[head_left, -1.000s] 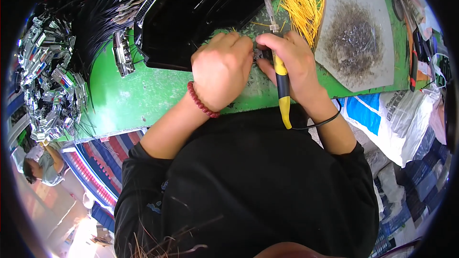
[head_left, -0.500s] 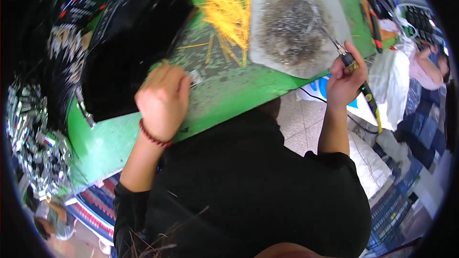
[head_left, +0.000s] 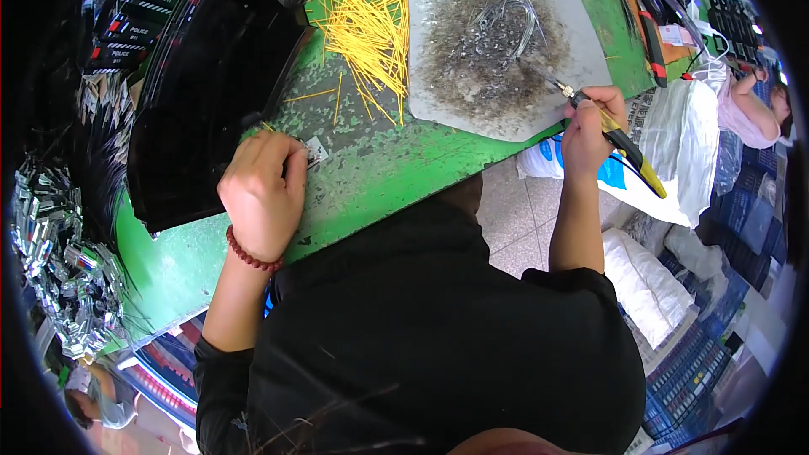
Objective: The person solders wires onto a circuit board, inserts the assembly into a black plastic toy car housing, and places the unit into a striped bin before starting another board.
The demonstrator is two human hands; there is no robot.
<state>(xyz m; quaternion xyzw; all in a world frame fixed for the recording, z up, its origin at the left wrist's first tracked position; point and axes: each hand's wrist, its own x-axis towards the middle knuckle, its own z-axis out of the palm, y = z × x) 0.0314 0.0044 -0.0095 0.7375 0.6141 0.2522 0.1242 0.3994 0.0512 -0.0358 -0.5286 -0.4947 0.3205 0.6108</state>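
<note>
My left hand (head_left: 265, 190), with a red beaded bracelet at the wrist, rests closed on the table beside a black plastic housing (head_left: 190, 135). What its fingers grip is hidden; a small pale metallic piece (head_left: 317, 150) shows just right of the thumb, and a short yellow end pokes out beyond the knuckles. My right hand (head_left: 590, 131) is wrapped round a soldering iron (head_left: 628, 150) with a black and yellow handle. Its tip points left over the edge of a sooty grey sheet (head_left: 425, 105). A loose coil of silvery solder wire (head_left: 533, 13) lies on that sheet.
Many thin yellow wires (head_left: 362, 29) are heaped on the green table (head_left: 371, 181) left of the sheet. Silvery parts (head_left: 63, 261) pile up at the left edge, below stacked black panels (head_left: 135, 21). Red-handled pliers (head_left: 650, 42) and white bags (head_left: 674, 143) are at the right.
My right hand has turned the soldering iron, so its tip now points more to the left. The whole view has shifted a little. My left hand stays closed in about the same place.
</note>
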